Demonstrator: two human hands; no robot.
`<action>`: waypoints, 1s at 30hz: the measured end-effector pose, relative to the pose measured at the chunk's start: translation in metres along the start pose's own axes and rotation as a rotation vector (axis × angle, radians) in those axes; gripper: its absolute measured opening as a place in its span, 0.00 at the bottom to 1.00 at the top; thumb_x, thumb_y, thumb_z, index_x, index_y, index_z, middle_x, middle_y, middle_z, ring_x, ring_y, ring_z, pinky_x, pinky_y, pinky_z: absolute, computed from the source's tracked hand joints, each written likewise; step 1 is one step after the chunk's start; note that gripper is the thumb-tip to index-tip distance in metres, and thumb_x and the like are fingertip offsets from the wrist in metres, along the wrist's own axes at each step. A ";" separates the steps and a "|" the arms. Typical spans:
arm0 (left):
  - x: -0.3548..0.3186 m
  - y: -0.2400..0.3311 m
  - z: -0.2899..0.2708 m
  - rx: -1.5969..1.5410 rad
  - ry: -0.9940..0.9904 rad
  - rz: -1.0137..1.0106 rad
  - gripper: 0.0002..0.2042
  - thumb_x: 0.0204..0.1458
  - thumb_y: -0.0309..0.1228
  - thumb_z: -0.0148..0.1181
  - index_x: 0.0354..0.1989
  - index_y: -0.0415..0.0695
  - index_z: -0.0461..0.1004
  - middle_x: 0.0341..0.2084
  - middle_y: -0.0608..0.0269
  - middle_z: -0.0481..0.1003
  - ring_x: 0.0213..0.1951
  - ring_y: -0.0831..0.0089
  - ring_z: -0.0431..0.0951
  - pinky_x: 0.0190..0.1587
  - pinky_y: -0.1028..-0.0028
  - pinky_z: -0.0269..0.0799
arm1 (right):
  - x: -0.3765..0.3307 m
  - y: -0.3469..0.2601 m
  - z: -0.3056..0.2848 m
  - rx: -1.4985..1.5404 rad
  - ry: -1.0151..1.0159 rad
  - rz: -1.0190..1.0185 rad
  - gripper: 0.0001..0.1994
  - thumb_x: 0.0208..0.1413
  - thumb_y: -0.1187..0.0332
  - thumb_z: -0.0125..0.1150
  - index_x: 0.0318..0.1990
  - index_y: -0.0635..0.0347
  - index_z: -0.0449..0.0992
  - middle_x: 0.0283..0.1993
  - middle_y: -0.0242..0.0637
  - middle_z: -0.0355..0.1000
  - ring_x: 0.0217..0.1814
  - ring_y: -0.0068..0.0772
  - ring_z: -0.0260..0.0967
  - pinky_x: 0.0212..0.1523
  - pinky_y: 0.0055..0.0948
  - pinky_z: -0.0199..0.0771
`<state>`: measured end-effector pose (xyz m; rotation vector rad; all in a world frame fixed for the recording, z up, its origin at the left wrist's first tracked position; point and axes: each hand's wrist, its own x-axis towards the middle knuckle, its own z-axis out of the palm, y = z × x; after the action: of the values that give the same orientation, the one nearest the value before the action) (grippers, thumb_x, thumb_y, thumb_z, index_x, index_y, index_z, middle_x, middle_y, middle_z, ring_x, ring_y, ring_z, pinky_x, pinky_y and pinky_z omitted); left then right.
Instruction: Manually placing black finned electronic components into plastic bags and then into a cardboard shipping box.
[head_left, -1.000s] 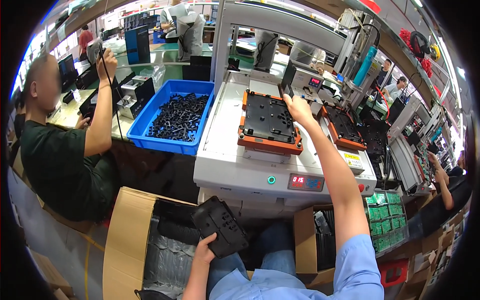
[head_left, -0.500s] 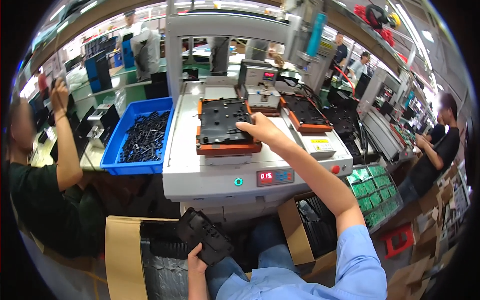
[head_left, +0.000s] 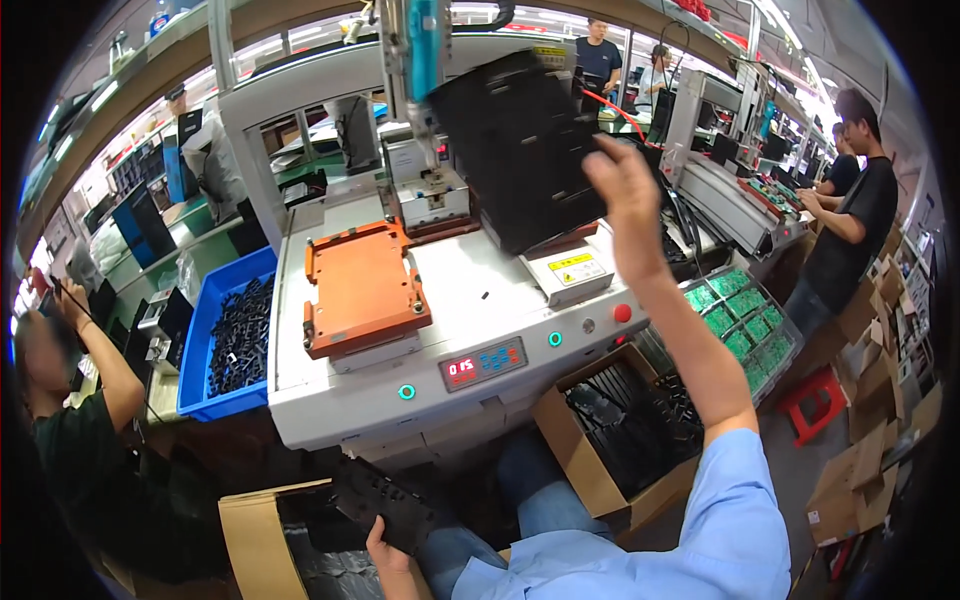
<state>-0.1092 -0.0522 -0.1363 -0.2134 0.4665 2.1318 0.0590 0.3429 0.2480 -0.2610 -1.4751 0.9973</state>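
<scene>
My right hand (head_left: 630, 200), a little blurred, grips the right edge of a black plastic panel (head_left: 520, 150). The panel is tilted up above the white machine table, its flat side toward me. Low in front of my lap, my left hand (head_left: 386, 552) pinches the lower edge of a black moulded plastic housing (head_left: 378, 505). An orange fixture (head_left: 362, 290) stands with its flat top bare on the left of the table. Behind the raised panel, the second fixture on the right is mostly hidden. A tiny black piece (head_left: 485, 295) lies on the white surface.
A blue bin (head_left: 190, 370) of small black parts sits left of the machine, near a seated co-worker (head_left: 100, 420). Cardboard boxes (head_left: 258, 545) (head_left: 570, 440) flank my legs. Green circuit boards (head_left: 735, 310) lie in a tray at right. A screwdriving head (head_left: 425, 60) hangs over the table.
My right hand has lifted the black panel off the left orange fixture and moved it up and right. My left hand still holds the housing low. The view has shifted rightward.
</scene>
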 end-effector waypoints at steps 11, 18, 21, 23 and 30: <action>0.007 0.005 -0.017 0.002 0.088 0.015 0.24 0.53 0.34 0.52 0.58 0.37 0.61 0.55 0.49 0.65 0.57 0.52 0.65 0.61 0.52 0.56 | 0.078 0.124 -0.293 -0.706 0.835 0.048 0.20 0.56 0.55 0.54 0.48 0.61 0.69 0.38 0.39 0.72 0.28 0.30 0.71 0.22 0.27 0.73; 0.001 0.002 -0.011 0.140 0.265 -0.022 0.30 0.52 0.33 0.54 0.62 0.34 0.53 0.60 0.44 0.57 0.62 0.46 0.56 0.64 0.50 0.48 | 0.062 0.212 -0.356 -0.839 0.752 0.265 0.20 0.55 0.56 0.55 0.48 0.61 0.72 0.43 0.43 0.73 0.31 0.36 0.74 0.18 0.25 0.76; 0.001 0.004 -0.012 0.136 0.314 -0.053 0.28 0.53 0.32 0.53 0.61 0.34 0.54 0.60 0.44 0.58 0.61 0.47 0.58 0.64 0.50 0.50 | 0.073 0.246 -0.374 -0.780 0.673 0.330 0.21 0.56 0.56 0.55 0.52 0.61 0.71 0.46 0.43 0.73 0.36 0.34 0.73 0.20 0.24 0.76; -0.004 0.003 -0.011 0.120 0.331 -0.086 0.28 0.53 0.31 0.53 0.61 0.34 0.54 0.59 0.44 0.59 0.60 0.47 0.59 0.64 0.50 0.51 | 0.078 0.272 -0.386 -0.630 0.556 0.414 0.21 0.57 0.57 0.54 0.53 0.63 0.70 0.48 0.41 0.72 0.41 0.31 0.72 0.25 0.24 0.77; -0.006 -0.017 0.018 0.178 -0.053 -0.185 0.26 0.51 0.34 0.53 0.58 0.33 0.60 0.53 0.42 0.66 0.55 0.49 0.67 0.59 0.51 0.60 | 0.102 0.316 -0.481 -1.367 0.069 0.347 0.20 0.59 0.54 0.45 0.42 0.64 0.73 0.41 0.46 0.73 0.41 0.49 0.72 0.34 0.42 0.75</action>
<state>-0.0911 -0.0408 -0.1222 -0.0951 0.5792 1.8988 0.3452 0.8021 0.0268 -1.5339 -1.8712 0.0588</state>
